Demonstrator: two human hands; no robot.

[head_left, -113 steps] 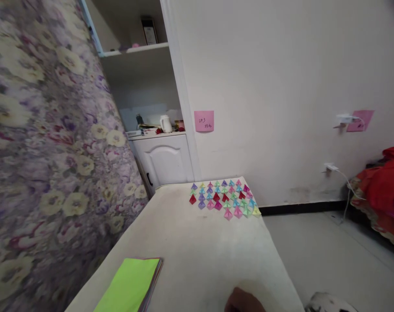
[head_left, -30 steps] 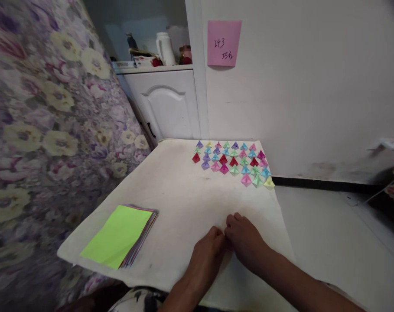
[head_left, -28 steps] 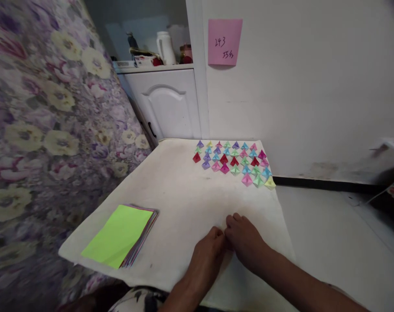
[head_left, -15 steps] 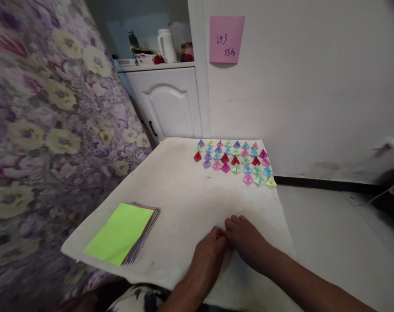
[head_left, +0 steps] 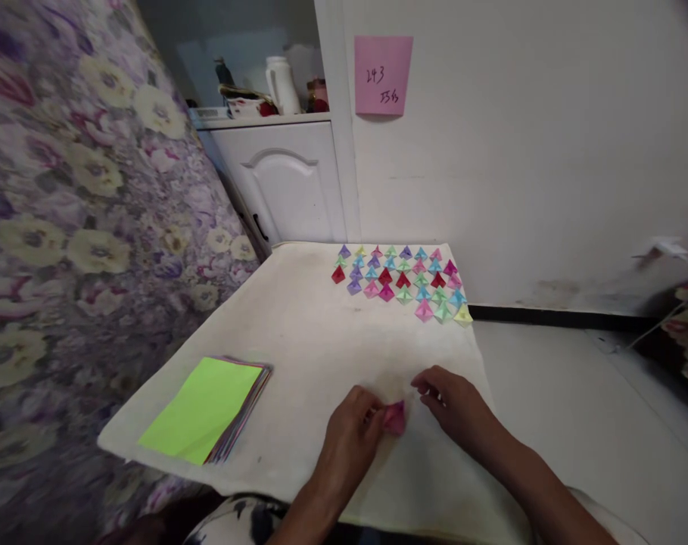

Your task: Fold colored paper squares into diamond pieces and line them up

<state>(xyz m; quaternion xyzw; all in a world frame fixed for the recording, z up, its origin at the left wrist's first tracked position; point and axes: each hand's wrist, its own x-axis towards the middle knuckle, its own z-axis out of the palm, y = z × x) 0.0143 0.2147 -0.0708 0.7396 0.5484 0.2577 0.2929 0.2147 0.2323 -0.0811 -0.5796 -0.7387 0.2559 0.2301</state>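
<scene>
My left hand [head_left: 352, 424] pinches the left edge of a small folded pink paper piece [head_left: 395, 418] over the near part of the table. To the right of that paper is my right hand [head_left: 450, 397], apart from it, fingers slightly curled with a gap between thumb and fingers and nothing in them. Several small folded paper pieces [head_left: 403, 280] in pink, red, blue, green, purple and yellow stand in overlapping rows at the far right of the table. On the near left lies a stack of coloured paper [head_left: 201, 409], with a bright green sheet on top.
A cream cloth covers the table [head_left: 298, 325]. Behind it stand a white cabinet [head_left: 290, 185] and a wall bearing a pink note [head_left: 382, 76]. A white jug [head_left: 283, 85] sits on the shelf. A floral curtain [head_left: 94, 227] hangs along the left side.
My hands were together, hiding the paper between them. Now the right hand has let go and moved right, and the pink paper shows in my left hand. The view has shifted slightly.
</scene>
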